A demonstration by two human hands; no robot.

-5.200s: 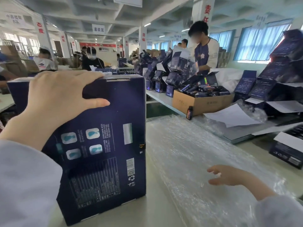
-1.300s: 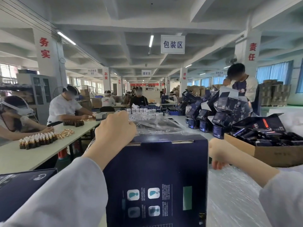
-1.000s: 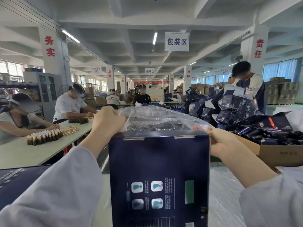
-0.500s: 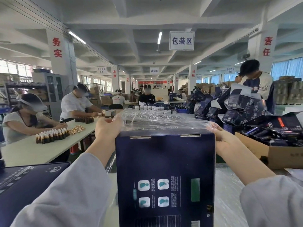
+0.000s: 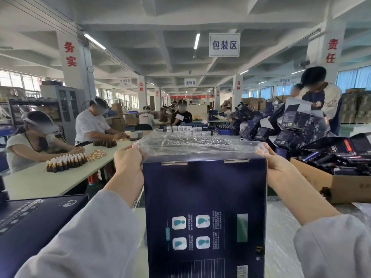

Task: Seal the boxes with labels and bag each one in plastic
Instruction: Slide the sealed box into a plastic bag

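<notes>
Box (image 5: 204,213) upright on bench (image 5: 38,182); plastic bag (image 5: 197,144) stretched above box top; left hand (image 5: 128,160) grip and right hand (image 5: 276,164) grip each pinching a bag edge.

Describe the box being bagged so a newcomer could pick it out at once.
Start from the white hanging sign overhead and drop straight down to the nearest table. The navy box stands upright between the left hand and right hand. Alone among the navy boxes, it has a clear plastic bag stretched over its top.
</notes>
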